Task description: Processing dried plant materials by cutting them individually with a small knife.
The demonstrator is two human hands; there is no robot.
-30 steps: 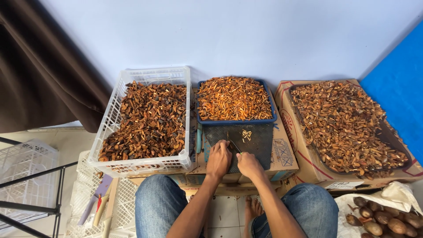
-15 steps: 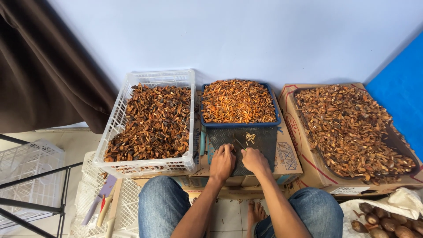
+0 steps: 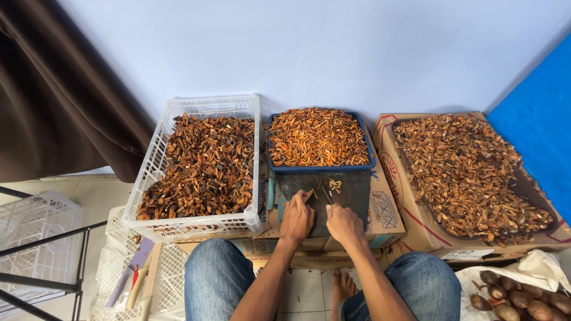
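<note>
Both hands have edged lower-centre: my left hand pins a sliver on the dark board, my right hand grips something thin; slicing step, next cut needs steady aim.

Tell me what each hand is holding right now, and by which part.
Cannot tell for sure. Both the left hand and right hand press small orange-brown pieces against the dark mat, but the fingertips hide any grip.
</note>
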